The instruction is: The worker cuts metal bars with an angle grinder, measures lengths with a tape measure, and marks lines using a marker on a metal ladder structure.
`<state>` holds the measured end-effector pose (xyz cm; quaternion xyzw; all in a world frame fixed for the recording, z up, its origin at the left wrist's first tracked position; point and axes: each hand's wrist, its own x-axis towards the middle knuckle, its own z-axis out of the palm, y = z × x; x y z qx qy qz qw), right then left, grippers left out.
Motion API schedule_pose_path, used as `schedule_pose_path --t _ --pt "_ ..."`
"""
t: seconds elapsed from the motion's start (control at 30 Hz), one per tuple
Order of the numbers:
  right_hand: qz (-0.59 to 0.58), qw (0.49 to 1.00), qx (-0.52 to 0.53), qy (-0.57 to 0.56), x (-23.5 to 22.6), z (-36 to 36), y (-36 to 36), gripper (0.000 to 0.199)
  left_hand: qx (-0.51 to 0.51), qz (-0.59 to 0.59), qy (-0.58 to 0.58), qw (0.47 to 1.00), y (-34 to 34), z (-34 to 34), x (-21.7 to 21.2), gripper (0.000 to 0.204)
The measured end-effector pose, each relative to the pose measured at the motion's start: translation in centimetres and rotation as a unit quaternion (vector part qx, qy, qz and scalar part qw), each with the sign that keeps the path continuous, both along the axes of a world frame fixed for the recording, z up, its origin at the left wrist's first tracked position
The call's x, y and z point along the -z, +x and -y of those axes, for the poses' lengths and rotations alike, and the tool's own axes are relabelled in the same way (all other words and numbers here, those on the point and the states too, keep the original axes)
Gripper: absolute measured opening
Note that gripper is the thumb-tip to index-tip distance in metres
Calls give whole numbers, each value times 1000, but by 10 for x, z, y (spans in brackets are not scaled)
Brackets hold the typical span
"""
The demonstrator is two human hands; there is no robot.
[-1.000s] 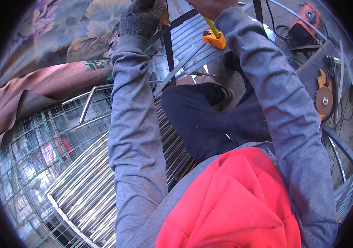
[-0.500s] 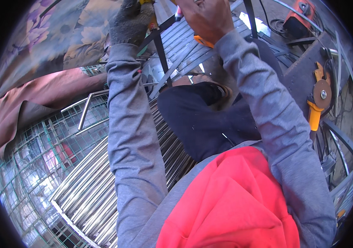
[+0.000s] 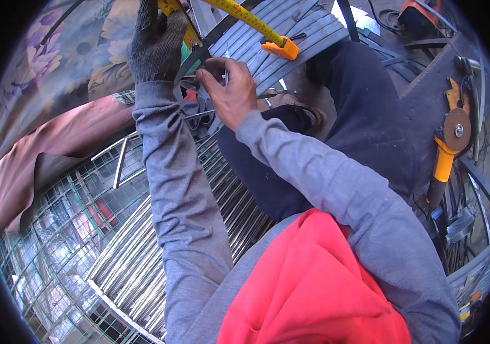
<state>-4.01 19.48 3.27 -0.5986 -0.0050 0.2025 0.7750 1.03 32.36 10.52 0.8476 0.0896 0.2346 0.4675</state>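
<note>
Noted first: tape measure (image 3: 280, 49), with orange case and yellow blade (image 3: 251, 19) drawn out, up and left, past the upper edge of view. Seen behind the tape measure: grey metal strips (image 3: 316, 28), laid side by side; cannot tell whether hanging over them or resting on them.

Left of the tape measure: left hand (image 3: 154, 55), in a grey knitted glove, with fingers partly cut off by the upper edge, next to a yellow piece (image 3: 169, 7); cannot tell whether clamped on it. Below and left of the tape measure: right hand (image 3: 232, 90), bare, with fingers curled and thumb and forefinger close to a dark metal bar (image 3: 222, 28); cannot tell whether pinched on it or apart.

Farther left of the tape measure: flowered cloth (image 3: 84, 51), above a brown sheet (image 3: 61, 146). Well below and left: shiny tubes (image 3: 133, 264), beside green wire mesh (image 3: 44, 275). Below and right: dark trousers (image 3: 365, 103), then, farther out, a yellow grinder (image 3: 443, 160) with brown disc. Above and right: red machine (image 3: 420, 12), partly out of view.
</note>
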Motion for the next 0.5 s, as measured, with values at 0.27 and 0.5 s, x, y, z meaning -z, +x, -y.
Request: schedule_pose_path --t 0.27,0.5 --pt "-173 980 51 78 -14 -41 5 39 -6 -3 -3 1000 -6 -1 -4 72" --pt "-246 957 93 122 -23 -45 9 33 -13 -26 7 1000 -7 -3 -4 73"
